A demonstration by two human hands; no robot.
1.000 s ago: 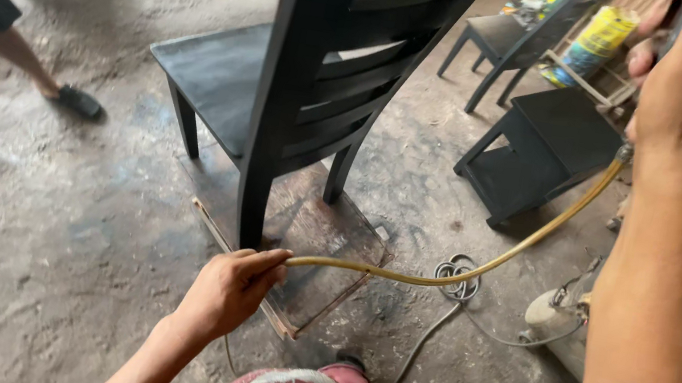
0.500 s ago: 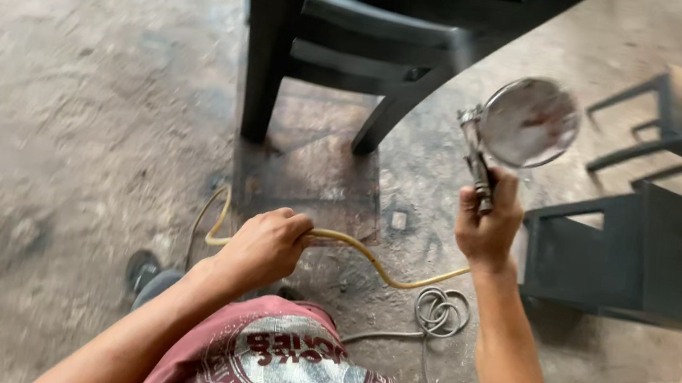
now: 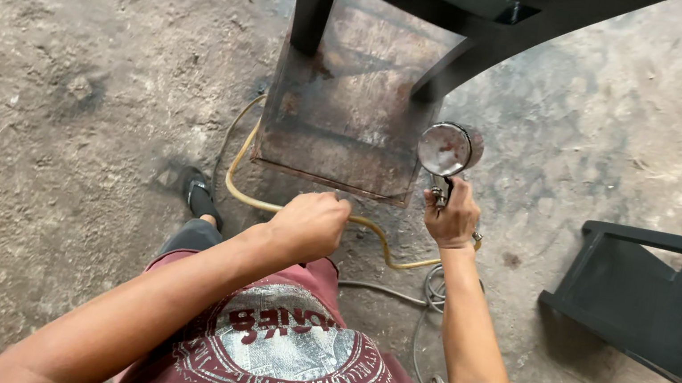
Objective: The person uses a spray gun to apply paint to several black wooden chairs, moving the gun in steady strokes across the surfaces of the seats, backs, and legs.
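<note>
Spray gun (image 3: 447,155), with its round metal cup upward, is clenched in the right hand (image 3: 451,215), nearer the black chair (image 3: 440,8) than half a second ago. Left hand (image 3: 309,225) stays fisted around the yellow hose (image 3: 248,151), which now loops beside the rusty metal sheet (image 3: 343,120) under the chair.

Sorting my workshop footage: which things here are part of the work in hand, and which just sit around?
In use:
- left hand gripping yellow rubber hose
- right hand holding metal-cupped spray gun
- black wooden chair on rusty metal sheet

Lying about:
- black wooden stool
</note>
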